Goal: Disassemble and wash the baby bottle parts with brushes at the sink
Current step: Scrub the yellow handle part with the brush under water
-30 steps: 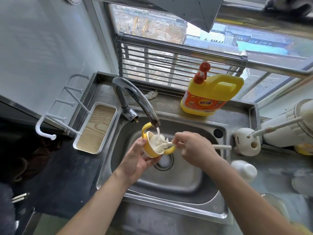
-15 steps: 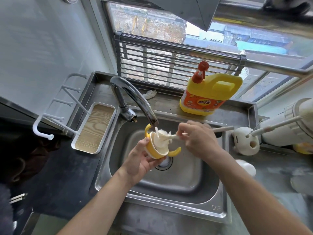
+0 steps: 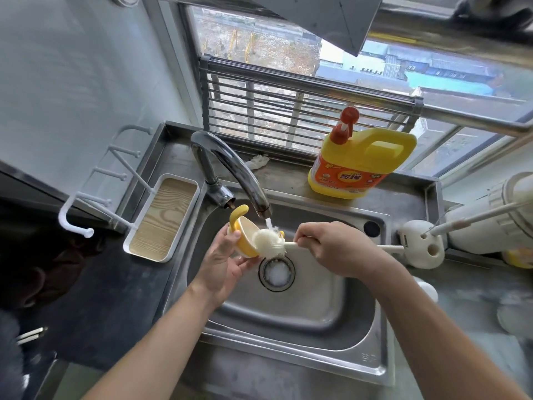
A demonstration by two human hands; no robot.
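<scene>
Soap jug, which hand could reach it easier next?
Probably right: the right hand sits nearer the soap jug, though it pinches the brush; the left hand holds the yellow collar.

Your sink (image 3: 288, 313) is brushed stainless steel, matt beside the glossy chrome tap (image 3: 230, 166). The yellow collar (image 3: 245, 249) and detergent jug (image 3: 372, 157) look like smooth, shiny plastic. The brush (image 3: 266, 241) head is rough white bristle; the tray (image 3: 164, 217) floor shows wood grain.

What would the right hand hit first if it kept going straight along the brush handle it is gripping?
Most likely the yellow handled bottle part held by the left hand: the right hand points the brush into its opening. Depth is unclear.
</scene>
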